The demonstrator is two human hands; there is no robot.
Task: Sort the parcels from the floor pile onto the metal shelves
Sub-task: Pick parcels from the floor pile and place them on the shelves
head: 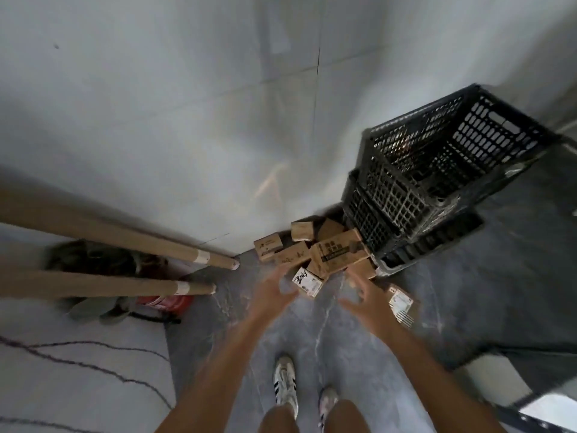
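A pile of several small cardboard parcels [315, 250] lies on the grey floor in the wall corner. The largest box [338, 253] has black print on top. A small parcel with a white label [307, 281] lies at the front of the pile, between my hands. Another labelled parcel [400, 303] lies apart to the right. My left hand [271, 292] reaches out with spread fingers, just left of the white-label parcel, holding nothing. My right hand [365, 300] is stretched out with spread fingers over the floor beside the pile, also holding nothing. The frame is motion-blurred.
Stacked black plastic crates [437, 170] stand right of the pile against the wall. Two long cardboard tubes [125, 242] lean in from the left above a red object [164, 303]. A pale rug [78, 370] covers the lower left. My shoes [284, 382] stand below.
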